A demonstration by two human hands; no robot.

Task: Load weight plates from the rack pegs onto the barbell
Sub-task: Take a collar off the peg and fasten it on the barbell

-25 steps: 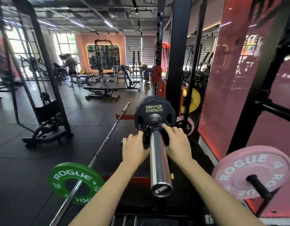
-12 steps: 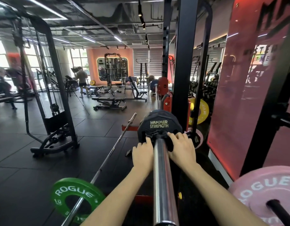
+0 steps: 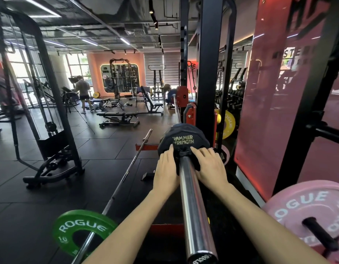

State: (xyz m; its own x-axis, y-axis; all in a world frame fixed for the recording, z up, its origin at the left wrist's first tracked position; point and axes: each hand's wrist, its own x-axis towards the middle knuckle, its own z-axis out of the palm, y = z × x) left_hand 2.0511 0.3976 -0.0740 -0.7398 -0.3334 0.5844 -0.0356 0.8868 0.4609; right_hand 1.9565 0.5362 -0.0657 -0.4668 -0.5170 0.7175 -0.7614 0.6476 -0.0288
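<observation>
From the head camera, a chrome barbell sleeve (image 3: 191,202) runs away from the viewer, and a black Hammer Strength plate (image 3: 184,139) sits on it at the far end, hard up beside the black rack upright (image 3: 207,73). The left hand (image 3: 165,171) lies on the left of the sleeve and the right hand (image 3: 209,165) on the right, both with fingers stretched fairly straight and pressed flat against the plate's face and the dark collar at its hub; neither hand curls round anything. The forearms reach in from the bottom edge, one on each side of the sleeve. At the lower right a pink Rogue plate (image 3: 298,204) hangs on a black rack peg (image 3: 320,234), just beside the right forearm. Further along the rack, behind the upright, a yellow plate (image 3: 228,123) stands on edge, and a second pink disc is partly hidden behind the right hand. On the dark rubber floor (image 3: 31,216) to the left lies another barbell (image 3: 126,172) carrying a green Rogue plate (image 3: 83,231), close under the left forearm. A red translucent panel (image 3: 269,92) closes off the right side. Beyond are a cable machine (image 3: 50,115), a flat bench (image 3: 118,116), and a person (image 3: 83,92) standing far off with their back turned.
</observation>
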